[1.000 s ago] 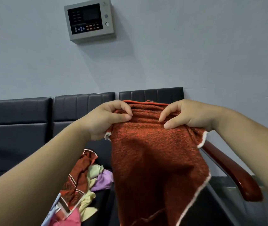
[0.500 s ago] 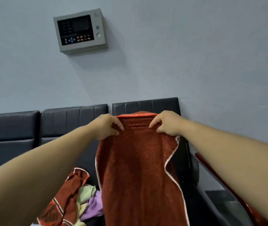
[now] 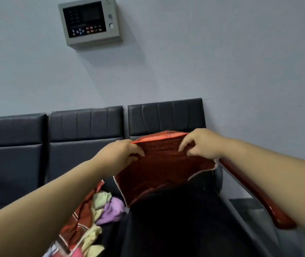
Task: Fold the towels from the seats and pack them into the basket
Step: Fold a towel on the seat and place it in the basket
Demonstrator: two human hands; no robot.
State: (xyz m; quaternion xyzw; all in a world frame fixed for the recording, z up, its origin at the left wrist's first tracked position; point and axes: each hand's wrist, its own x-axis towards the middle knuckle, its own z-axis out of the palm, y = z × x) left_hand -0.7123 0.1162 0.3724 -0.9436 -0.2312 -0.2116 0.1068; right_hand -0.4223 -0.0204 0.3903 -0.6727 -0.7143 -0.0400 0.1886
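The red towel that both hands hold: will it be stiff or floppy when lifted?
Likely floppy: the red towel sags and curls below the left hand and right hand. Its coarse pile probably resists slipping.

Red towel (image 3: 164, 169) — hem up, out over seat (image 3: 175, 223)

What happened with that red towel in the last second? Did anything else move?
Both arms reached forward, carrying the red towel toward the right-hand seat's backrest. It hung straight down before; now its lower part slants out over that seat. The left hand and right hand kept pinching its top edge. The pile of towels on the middle seat stayed put.
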